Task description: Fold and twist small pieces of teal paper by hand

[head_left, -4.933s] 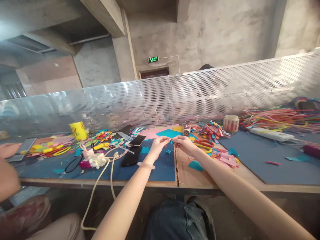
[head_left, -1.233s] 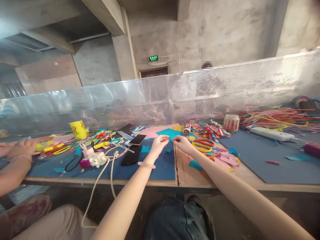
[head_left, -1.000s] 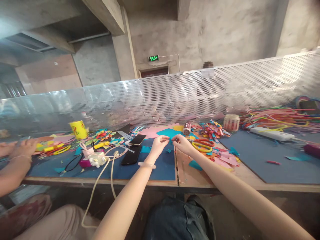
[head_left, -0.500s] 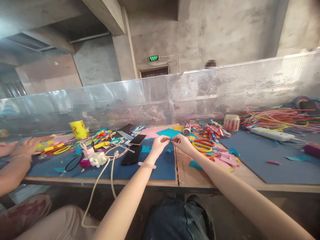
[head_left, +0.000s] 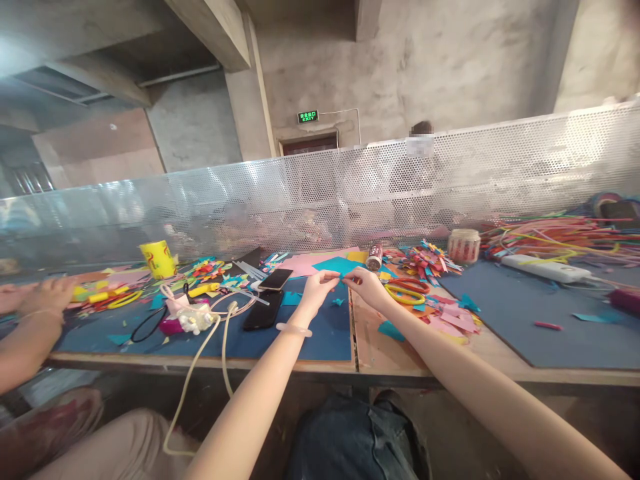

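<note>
We held the small teal paper scrap [head_left: 343, 281] just above the bench [head_left: 380, 350], our left hand [head_left: 314, 295] and right hand [head_left: 369, 288] each with its grip pinched tight on it (seemingly mid-fold, unfinished); finished-looking multicoloured paper bundles [head_left: 423, 260] lay beyond.

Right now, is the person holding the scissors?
No, the scissors lie on the table beside the right hand, which pinches a small paper scrap with the left hand.

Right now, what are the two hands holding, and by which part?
A small teal paper scrap, pinched at its opposite ends by the fingers of the left hand and right hand.
</note>
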Demonstrator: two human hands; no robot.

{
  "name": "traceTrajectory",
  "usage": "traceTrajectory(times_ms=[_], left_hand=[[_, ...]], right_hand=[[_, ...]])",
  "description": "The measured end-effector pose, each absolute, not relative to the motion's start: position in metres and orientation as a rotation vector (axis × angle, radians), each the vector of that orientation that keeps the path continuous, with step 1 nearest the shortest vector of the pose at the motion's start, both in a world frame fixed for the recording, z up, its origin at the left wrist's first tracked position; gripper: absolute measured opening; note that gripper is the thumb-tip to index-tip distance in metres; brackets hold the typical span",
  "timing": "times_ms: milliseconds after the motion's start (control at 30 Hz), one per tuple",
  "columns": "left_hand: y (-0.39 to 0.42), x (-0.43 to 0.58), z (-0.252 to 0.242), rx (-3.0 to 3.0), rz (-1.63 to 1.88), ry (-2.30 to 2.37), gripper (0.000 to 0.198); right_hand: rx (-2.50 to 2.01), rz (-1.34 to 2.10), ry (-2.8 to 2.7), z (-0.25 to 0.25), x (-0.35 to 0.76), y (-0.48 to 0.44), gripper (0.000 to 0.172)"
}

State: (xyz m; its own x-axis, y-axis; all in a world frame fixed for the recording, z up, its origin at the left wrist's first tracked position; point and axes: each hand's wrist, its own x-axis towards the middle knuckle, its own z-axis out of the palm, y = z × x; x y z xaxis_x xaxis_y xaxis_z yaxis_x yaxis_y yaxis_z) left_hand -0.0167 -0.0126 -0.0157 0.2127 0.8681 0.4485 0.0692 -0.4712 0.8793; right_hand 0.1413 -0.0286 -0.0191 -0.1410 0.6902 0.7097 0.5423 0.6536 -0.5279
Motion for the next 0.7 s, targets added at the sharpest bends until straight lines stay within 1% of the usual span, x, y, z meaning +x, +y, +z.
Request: traceTrajectory(times_ms=[467, 700], left_hand=[[-0.0108, -0.0177, -0.0174, 1.664, 1.314, 0.849, 0.024], [-0.0113, -0.0174, -0.0165, 1.643, 1.308, 0.846, 0.024]], right_hand=[[-0.989, 0.167, -1.791, -0.0192, 0.1414, -0.0278, 0.022], [-0.977, 0.242, -1.757, -0.0203, 0.1414, -0.0257, 0.023]])
